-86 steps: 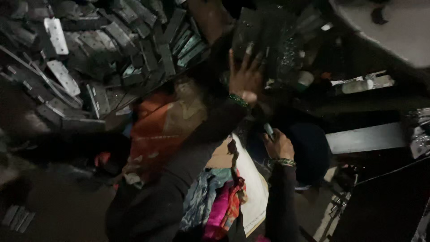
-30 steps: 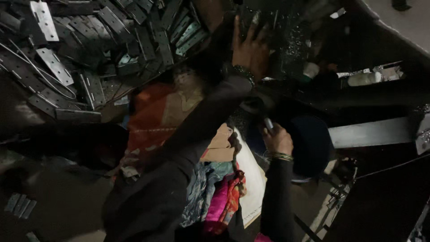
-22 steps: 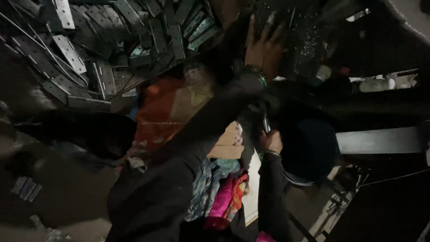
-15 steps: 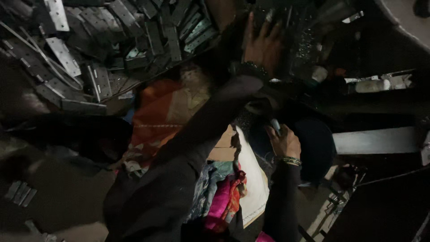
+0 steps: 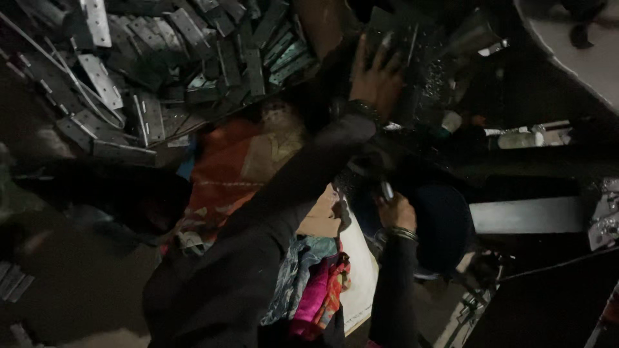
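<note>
My left hand (image 5: 377, 77) reaches far forward and lies with its fingers spread on a dark metal plate (image 5: 425, 84) speckled with bright chips. A bracelet sits on that wrist, and a dark sleeve covers the arm. Lower down, my right hand (image 5: 396, 211), bangles on its wrist, is closed around a small light-tipped handle (image 5: 385, 191) beside a dark round part (image 5: 443, 225). What the handle is attached to is lost in shadow.
A big heap of grey metal hinge plates (image 5: 155, 71) fills the upper left. Orange cloth (image 5: 222, 174) and colourful fabric (image 5: 316, 283) lie by my lap. A flat dark bar (image 5: 525, 216) sticks out at right, and a pale curved surface (image 5: 580, 51) is at top right.
Both hands stay where they were, the left on the plate and the right on the handle. Only the view sways slightly.
</note>
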